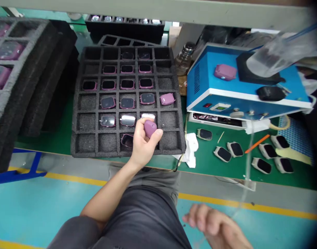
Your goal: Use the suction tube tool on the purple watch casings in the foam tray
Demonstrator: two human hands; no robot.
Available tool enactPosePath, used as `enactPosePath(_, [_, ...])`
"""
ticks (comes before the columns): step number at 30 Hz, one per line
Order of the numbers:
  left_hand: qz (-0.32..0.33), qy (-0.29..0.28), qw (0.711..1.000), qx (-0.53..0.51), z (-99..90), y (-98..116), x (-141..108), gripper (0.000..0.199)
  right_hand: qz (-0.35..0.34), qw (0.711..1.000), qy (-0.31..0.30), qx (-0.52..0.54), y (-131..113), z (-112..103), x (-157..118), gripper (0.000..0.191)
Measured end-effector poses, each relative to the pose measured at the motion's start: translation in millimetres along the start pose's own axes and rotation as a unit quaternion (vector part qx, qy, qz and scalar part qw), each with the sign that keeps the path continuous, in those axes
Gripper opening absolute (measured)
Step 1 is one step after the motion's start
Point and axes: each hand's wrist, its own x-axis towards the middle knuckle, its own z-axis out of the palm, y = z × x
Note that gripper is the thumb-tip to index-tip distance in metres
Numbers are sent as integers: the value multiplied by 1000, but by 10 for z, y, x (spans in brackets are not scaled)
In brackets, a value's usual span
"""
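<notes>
The empty right hand (212, 223) hangs half open past the dark grey trousers (145, 214). The left hand (142, 145) curls closed around a rounded mauve plastic casing (150, 128), held just above a black foam tray (80, 145) of square cells. Beyond sits a blue metal bench unit (200, 83), with a second mauve casing (225, 72) on top.

A rounded mauve plastic watch case (150, 128), tilted and gripped, hangs above a black foam tray (75, 138).
</notes>
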Motion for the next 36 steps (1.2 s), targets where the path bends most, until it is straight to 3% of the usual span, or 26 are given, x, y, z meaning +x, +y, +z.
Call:
enactPosePath(3, [28,-17,999,-14,0,-34,-17,41,-43,989,-42,-135,-58,198,392,39])
enactPosePath(5, [25,-27,999,-41,-3,-58,-22,39,-94,982,-58,-151,-123,312,728,39])
enactPosePath(7, [20,-18,999,-43,2,-70,-29,39,-171,972,-57,-150,-208,414,1052,23])
enactPosePath(9, [18,-6,999,-31,15,-64,-40,42,-252,953,-12,-169,-287,502,1338,3])
enactPosePath(12, [18,8,1000,-17,38,-33,-55,46,-353,905,93,-217,-330,594,1674,8])
enactPosePath(15, [20,14,1000,-7,54,-1,-52,45,-385,879,152,-235,-266,624,1888,4])
enactPosePath(22, [42,7,999,29,85,15,-22,39,-402,864,168,-253,-110,594,2023,5])
enactPosePath(30, [47,14,998,49,92,-5,-18,37,-419,868,156,-217,-89,564,2060,14])
enactPosePath(36, [56,16,997,53,88,-20,-22,36,-397,870,169,-238,-97,554,2045,7])
